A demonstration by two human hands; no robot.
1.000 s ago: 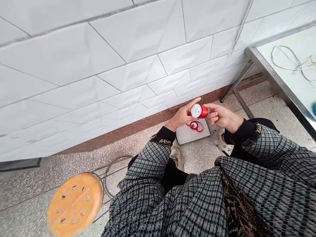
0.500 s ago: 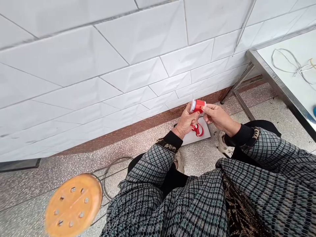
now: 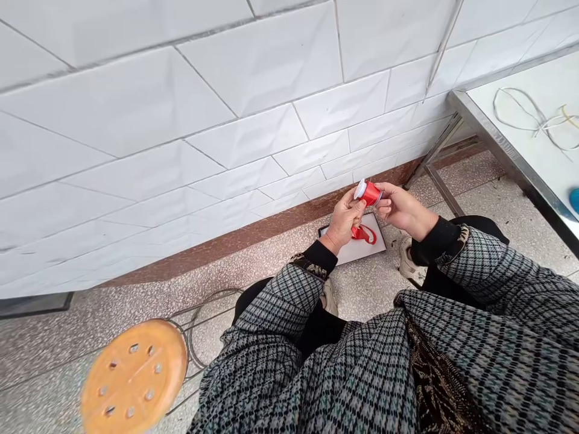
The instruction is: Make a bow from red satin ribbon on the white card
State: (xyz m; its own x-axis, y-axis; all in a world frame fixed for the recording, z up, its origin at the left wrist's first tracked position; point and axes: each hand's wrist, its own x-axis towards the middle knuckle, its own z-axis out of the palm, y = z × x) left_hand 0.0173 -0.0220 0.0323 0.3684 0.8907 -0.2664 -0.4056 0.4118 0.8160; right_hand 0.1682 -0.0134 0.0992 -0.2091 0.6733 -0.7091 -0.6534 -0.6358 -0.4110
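Above the white board (image 3: 347,255), we held a red spool (image 3: 371,194)

Our left hand (image 3: 341,226) gripped it; our right hand (image 3: 404,210) pinched the other end. No loose length showed; we judged little done, most left. Red scissors (image 3: 360,233), seemingly, lay below, unheld.

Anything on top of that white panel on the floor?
Red loops show against the white panel; whether they rest on it, I can't tell. The left hand covers part of the panel.
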